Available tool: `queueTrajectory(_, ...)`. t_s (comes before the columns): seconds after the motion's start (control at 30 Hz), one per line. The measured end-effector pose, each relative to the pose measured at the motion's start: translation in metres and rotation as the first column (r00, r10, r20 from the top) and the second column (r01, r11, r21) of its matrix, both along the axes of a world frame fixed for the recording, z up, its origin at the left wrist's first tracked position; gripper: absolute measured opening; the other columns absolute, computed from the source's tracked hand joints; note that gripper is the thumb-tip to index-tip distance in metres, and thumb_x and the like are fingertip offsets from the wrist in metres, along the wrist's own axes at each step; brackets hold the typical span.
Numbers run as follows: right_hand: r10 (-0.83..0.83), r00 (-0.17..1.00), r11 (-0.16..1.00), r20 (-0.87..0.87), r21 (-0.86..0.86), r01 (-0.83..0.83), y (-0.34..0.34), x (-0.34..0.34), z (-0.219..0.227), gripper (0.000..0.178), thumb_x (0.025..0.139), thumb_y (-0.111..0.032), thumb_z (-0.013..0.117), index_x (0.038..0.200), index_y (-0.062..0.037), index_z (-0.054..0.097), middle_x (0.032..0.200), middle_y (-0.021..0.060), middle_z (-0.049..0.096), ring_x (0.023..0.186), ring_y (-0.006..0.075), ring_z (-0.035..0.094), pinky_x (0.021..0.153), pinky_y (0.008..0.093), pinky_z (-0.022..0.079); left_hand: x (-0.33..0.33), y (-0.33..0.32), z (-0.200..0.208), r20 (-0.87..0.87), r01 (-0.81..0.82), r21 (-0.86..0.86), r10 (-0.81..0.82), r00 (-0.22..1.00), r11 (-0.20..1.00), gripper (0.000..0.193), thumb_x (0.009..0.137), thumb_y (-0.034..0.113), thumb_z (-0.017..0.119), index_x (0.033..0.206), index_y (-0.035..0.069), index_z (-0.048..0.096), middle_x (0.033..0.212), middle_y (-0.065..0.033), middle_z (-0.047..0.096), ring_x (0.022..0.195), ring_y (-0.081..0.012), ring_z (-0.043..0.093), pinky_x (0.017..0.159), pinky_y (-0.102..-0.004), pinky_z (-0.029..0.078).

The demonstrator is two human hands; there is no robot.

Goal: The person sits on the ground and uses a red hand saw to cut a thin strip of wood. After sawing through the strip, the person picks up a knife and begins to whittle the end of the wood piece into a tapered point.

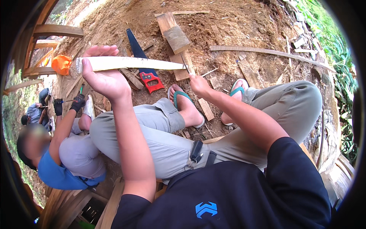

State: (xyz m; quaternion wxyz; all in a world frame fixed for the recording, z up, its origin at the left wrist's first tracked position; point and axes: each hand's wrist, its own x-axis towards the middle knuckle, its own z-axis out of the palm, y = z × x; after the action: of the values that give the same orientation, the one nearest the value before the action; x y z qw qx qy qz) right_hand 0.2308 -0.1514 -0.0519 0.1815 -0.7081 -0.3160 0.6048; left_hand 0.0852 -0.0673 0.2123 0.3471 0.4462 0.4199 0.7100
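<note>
A long pale wooden strip (133, 63) runs across in front of me, its broad end at the left. My left hand (106, 74) grips that end, thumb on the near side and fingers behind. Near the strip's narrow right end, my right hand (199, 85) is closed on a tool with a thin dark blade (185, 63); its handle is hidden in my fist, so I cannot tell its exact kind. The blade crosses the strip's tip. Beyond lie a plank (165, 22) and a wooden block (177, 39) on top of it.
A handsaw (151, 79) with a red handle lies left of my feet. To the left a co-worker sits, with gloved hands (78, 102) on a tool. An orange object (61, 65) stands beyond them. Offcuts and a long batten (267, 50) lie on the dirt.
</note>
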Motion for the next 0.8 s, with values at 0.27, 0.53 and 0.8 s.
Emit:
queueTrajectory(0.27,-0.038,0.982,0.998,-0.186,-0.064,0.027,0.008,0.035,0.066,0.052,0.107,-0.045,0.040,0.090,-0.0009,0.062,0.059,0.0047,0.050,0.045,0.0193,0.045,0.047,0.0385,0.040,-0.023,-0.009,0.001,-0.039,-0.002,0.207,0.010,0.999,0.978,0.024,0.100,0.033,0.041,0.095,0.010,0.045,0.061,-0.0052,0.045,0.049,-0.0173,0.046,0.045,-0.0322,0.044)
queueTrajectory(0.53,-0.013,1.000,0.997,0.029,0.081,0.011,0.004,0.032,0.066,0.052,0.104,-0.044,0.043,0.100,0.0012,0.067,0.091,0.0224,0.069,0.092,0.0330,0.067,0.087,0.0451,0.047,-0.020,-0.011,0.010,-0.029,-0.069,0.264,0.079,0.996,0.962,0.029,0.101,0.035,0.043,0.090,0.008,0.040,0.062,-0.0076,0.044,0.044,-0.0178,0.043,0.042,-0.0326,0.042)
queueTrajectory(0.8,0.044,0.992,0.995,0.118,0.087,-0.054,0.010,0.026,0.021,0.059,0.104,-0.042,0.039,0.093,0.0091,0.067,0.096,0.0318,0.069,0.099,0.0442,0.067,0.091,0.0507,0.047,0.002,-0.002,-0.002,-0.149,0.028,0.275,0.014,0.989,0.961,0.039,0.105,0.047,0.041,0.097,0.010,0.035,0.068,-0.0115,0.047,0.045,-0.0162,0.045,0.038,-0.0296,0.044)
